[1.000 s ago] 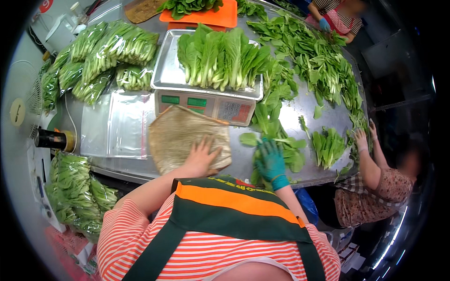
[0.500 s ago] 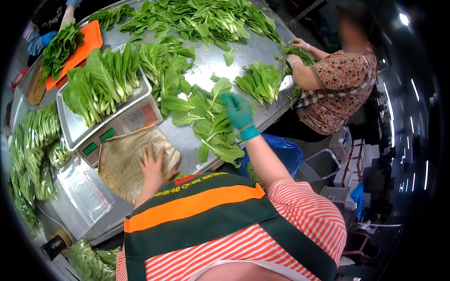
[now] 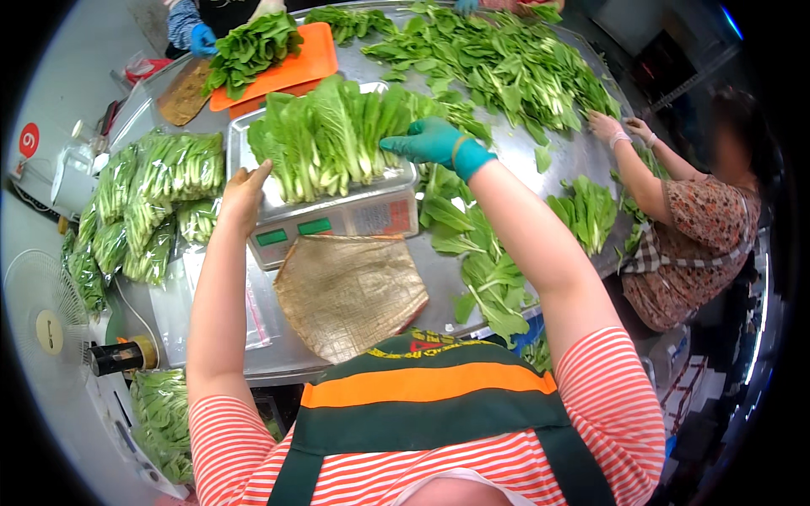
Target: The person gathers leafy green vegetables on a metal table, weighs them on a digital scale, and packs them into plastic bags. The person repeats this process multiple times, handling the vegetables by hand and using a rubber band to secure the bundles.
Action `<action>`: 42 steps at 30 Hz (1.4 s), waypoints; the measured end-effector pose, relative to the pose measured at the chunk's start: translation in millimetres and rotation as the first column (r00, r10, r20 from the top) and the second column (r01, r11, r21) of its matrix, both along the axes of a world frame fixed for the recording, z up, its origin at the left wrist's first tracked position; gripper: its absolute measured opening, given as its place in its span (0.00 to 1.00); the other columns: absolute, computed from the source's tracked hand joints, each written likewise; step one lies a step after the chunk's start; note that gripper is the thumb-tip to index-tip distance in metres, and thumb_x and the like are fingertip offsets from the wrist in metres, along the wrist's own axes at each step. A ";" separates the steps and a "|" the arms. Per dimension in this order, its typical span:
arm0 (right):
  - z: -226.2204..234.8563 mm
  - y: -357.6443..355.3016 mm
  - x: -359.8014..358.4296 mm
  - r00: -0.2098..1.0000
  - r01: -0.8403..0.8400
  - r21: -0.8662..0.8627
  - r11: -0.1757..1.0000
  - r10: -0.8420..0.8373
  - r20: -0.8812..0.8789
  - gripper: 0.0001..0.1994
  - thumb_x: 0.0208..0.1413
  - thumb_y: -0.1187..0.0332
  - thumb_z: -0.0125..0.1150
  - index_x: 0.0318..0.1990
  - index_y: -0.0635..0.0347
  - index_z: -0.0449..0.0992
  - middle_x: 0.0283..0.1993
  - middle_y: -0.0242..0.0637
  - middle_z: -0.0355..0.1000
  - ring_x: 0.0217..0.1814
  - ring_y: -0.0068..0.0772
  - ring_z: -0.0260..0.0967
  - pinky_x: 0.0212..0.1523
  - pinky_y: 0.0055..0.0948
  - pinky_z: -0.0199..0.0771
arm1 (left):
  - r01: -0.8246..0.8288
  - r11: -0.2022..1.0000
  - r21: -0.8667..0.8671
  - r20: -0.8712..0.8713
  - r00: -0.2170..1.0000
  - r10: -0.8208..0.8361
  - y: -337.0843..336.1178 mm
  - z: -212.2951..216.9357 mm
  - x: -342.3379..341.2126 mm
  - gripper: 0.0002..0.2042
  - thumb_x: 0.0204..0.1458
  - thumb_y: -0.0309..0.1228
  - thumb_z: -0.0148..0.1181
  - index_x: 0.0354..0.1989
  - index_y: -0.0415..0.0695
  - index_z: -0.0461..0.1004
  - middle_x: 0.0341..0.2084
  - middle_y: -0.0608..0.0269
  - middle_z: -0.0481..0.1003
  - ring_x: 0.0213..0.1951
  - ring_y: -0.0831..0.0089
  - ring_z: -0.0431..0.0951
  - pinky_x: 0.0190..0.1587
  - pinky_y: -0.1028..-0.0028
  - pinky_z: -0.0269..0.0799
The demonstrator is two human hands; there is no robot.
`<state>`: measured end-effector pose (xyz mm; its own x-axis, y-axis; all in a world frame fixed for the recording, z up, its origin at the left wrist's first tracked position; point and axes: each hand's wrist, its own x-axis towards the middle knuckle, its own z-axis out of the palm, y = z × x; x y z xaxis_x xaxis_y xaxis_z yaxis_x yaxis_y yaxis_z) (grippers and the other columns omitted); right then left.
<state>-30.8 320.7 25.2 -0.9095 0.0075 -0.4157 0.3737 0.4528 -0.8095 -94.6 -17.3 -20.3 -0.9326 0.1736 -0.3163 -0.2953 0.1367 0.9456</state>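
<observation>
A row of leafy greens (image 3: 325,139) with pale stems lies in the metal tray (image 3: 240,160) of a weighing scale (image 3: 350,221). At the tray's left edge is my bare left hand (image 3: 247,187), its thumb apart from its fingers and nothing visible in it. My right hand (image 3: 434,145), in a green glove, reaches over the tray's right side. Its fingers stretch out and touch the leaves at that end of the row. In front of the scale lies a worn tan mat (image 3: 350,295).
Bagged greens (image 3: 177,169) are stacked left of the scale, with clear plastic bags (image 3: 194,295) nearer. Loose greens (image 3: 477,261) lie to the right, and a big heap (image 3: 515,76) behind. A co-worker (image 3: 696,211) handles greens at right; another's gloved hand (image 3: 202,40) is beside an orange tray (image 3: 312,63).
My left hand has left the tan mat for the tray's left edge. My right hand has moved from the loose greens to the row in the tray. The view has swung left.
</observation>
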 end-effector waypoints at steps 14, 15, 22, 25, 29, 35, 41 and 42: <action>-19.8 -68.2 -39.2 0.969 -0.233 -0.554 0.799 0.142 -0.203 0.27 0.41 0.64 0.70 0.51 0.60 0.71 0.49 0.37 0.71 0.50 0.30 0.67 0.50 0.29 0.66 | 0.150 0.877 0.457 0.061 0.978 -0.199 76.2 20.6 18.3 0.24 0.45 0.31 0.64 0.50 0.38 0.65 0.44 0.56 0.72 0.44 0.64 0.73 0.45 0.66 0.72; 2.5 -76.2 -17.6 0.949 -0.271 -0.515 0.813 0.137 -0.283 0.30 0.42 0.65 0.69 0.55 0.61 0.66 0.51 0.37 0.70 0.51 0.30 0.66 0.53 0.29 0.65 | 0.185 0.903 0.387 -0.086 0.983 -0.164 70.1 20.7 29.4 0.24 0.45 0.31 0.65 0.50 0.39 0.65 0.43 0.57 0.72 0.44 0.65 0.73 0.44 0.66 0.72; -41.0 -115.3 125.9 0.906 -0.378 -0.687 0.620 0.096 -0.412 0.41 0.45 0.70 0.65 0.65 0.56 0.47 0.65 0.38 0.51 0.65 0.29 0.51 0.63 0.30 0.53 | 0.202 0.972 0.123 -0.411 0.902 -0.135 24.4 -32.2 169.6 0.24 0.44 0.29 0.64 0.51 0.42 0.65 0.45 0.59 0.70 0.44 0.66 0.72 0.47 0.67 0.69; -137.9 -111.4 157.7 0.666 -0.650 -0.035 0.759 0.547 -0.508 0.40 0.46 0.67 0.64 0.65 0.55 0.49 0.65 0.39 0.52 0.66 0.32 0.49 0.65 0.30 0.50 | 0.158 0.964 0.212 -0.243 0.964 -0.105 17.6 -87.0 217.5 0.25 0.44 0.29 0.64 0.52 0.42 0.64 0.46 0.59 0.69 0.46 0.66 0.71 0.48 0.67 0.68; -108.5 -116.3 158.9 0.764 -0.606 -0.355 0.712 0.398 -0.507 0.33 0.51 0.63 0.59 0.64 0.56 0.53 0.65 0.39 0.53 0.65 0.34 0.51 0.65 0.32 0.50 | 0.085 0.934 0.346 -0.139 0.990 -0.038 11.0 -95.2 234.1 0.26 0.43 0.29 0.64 0.53 0.42 0.64 0.47 0.59 0.68 0.47 0.65 0.69 0.49 0.67 0.67; -125.8 -124.6 156.8 0.633 -0.587 0.070 0.807 0.511 -0.581 0.30 0.49 0.62 0.61 0.60 0.57 0.60 0.62 0.42 0.56 0.63 0.39 0.54 0.63 0.34 0.53 | 0.077 0.890 0.450 -0.065 0.996 -0.054 11.6 -84.3 242.2 0.27 0.42 0.29 0.64 0.54 0.43 0.63 0.49 0.59 0.67 0.49 0.64 0.68 0.51 0.67 0.65; -145.3 -187.9 149.5 0.791 -0.601 -0.511 0.614 0.365 -0.491 0.25 0.56 0.62 0.52 0.60 0.57 0.58 0.62 0.39 0.57 0.63 0.36 0.54 0.62 0.34 0.55 | 0.305 0.895 -0.326 -0.275 0.875 -0.399 -49.8 -21.1 195.0 0.34 0.38 0.25 0.67 0.56 0.39 0.58 0.49 0.59 0.69 0.49 0.69 0.69 0.52 0.69 0.67; -163.8 -196.8 146.7 0.917 -0.383 -0.847 0.369 0.267 -0.298 0.23 0.58 0.63 0.49 0.61 0.56 0.57 0.62 0.38 0.57 0.63 0.35 0.54 0.62 0.34 0.55 | 0.316 0.880 -0.355 -0.306 0.850 -0.428 -48.1 5.1 188.1 0.33 0.38 0.24 0.67 0.55 0.39 0.59 0.48 0.58 0.69 0.49 0.69 0.70 0.51 0.69 0.67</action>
